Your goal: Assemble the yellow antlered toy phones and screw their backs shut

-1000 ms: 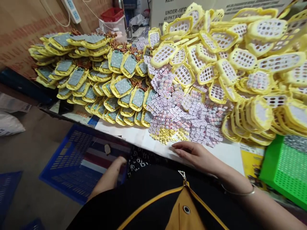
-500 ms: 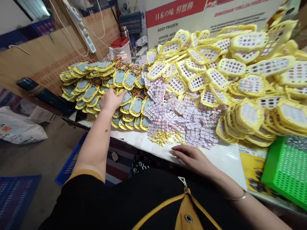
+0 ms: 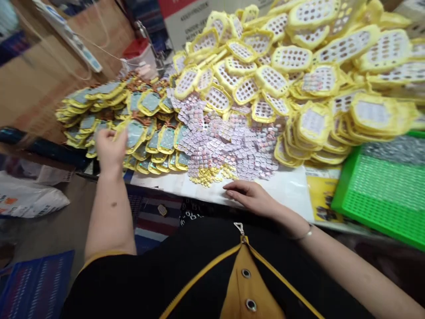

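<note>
Head view: yellow-rimmed, grey-centred casings [image 3: 135, 134]

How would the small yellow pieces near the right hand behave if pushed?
The small yellow pieces would probably scatter, since they lie loose in a heap. Each is likely light, being tiny beside the right hand.

My top [image 3: 192, 257] is black and mustard. The shells [image 3: 292, 58] are yellow with white middles and rows of holes. The cases [image 3: 151, 103] are yellow with grey-blue middles. The buttons [image 3: 229, 137] are pale purple with little squares, the bits [image 3: 206, 176] yellow, my tray [image 3: 381, 190] bright green, the mat [image 3: 154, 225] stripy.
</note>
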Tool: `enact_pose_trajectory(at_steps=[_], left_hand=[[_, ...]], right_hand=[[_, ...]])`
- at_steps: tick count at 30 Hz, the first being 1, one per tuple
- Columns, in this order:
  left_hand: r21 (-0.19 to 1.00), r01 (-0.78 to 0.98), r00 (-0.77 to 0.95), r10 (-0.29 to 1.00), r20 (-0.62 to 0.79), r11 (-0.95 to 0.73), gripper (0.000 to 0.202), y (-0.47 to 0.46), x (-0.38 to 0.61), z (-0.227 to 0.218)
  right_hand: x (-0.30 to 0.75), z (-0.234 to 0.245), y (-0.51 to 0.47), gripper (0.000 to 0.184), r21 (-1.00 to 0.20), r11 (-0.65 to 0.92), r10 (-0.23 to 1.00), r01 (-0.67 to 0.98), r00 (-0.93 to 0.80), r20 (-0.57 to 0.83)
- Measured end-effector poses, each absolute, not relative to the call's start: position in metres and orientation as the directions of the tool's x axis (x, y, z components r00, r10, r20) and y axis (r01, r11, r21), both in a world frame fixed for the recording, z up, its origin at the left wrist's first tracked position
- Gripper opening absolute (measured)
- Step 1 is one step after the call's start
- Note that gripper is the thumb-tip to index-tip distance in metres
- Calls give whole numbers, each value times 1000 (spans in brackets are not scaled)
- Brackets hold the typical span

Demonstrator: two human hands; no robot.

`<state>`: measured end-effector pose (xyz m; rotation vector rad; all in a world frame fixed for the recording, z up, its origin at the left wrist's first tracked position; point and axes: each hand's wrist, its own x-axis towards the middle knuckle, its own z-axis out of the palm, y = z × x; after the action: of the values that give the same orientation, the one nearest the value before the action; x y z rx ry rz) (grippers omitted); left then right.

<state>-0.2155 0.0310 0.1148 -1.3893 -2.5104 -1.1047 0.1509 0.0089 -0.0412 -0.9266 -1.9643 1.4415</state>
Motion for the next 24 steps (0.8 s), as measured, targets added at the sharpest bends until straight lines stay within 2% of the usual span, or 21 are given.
enact_pose_trajectory(at_steps=[2,3,4,5,6,8,10,13,17,21,24], left_hand=[[693,678,-621,695,361,245,20,16,-209,103],[876,471,-664,697,272,106,17,9,-205,97],[971,241,-650,743,157,6,17,3,-200,90],[998,53,-609,791,59,-33,16,-3,-193,83],[994,-67,-602,798,29,-87,18,-7,-185,76],[963,-268,-399,910,-109,-3,20,-11,-163,62],[902,-414,-226,947,-229,120,19,-11,-132,50],[796,-505,82,936,-342,335,40,-4,-81,37],[731,-537,272,906,-324,422,64,7,-29,30],[713,-507,346,871,-348,485,53,19,-10,29],[725,-464,363,855,-369,510,47,30,-3,32]], right_hand=[[156,-37,7,27,-960,224,790,169,-608,77],[162,-33,7,25,-952,262,797,156,-591,122],[168,-28,6,23,-934,320,805,157,-565,181],[177,-22,6,20,-902,395,813,174,-523,255],[187,-16,7,18,-852,477,818,215,-464,341],[209,-5,13,14,-708,593,805,384,-289,518],[231,1,26,12,-546,568,750,616,-115,651],[253,-2,52,21,-352,427,705,833,-63,706],[260,-14,78,17,-263,331,748,906,-82,659],[259,-13,71,18,-220,313,682,924,-58,729],[257,-5,49,14,-182,362,653,914,-109,750]])
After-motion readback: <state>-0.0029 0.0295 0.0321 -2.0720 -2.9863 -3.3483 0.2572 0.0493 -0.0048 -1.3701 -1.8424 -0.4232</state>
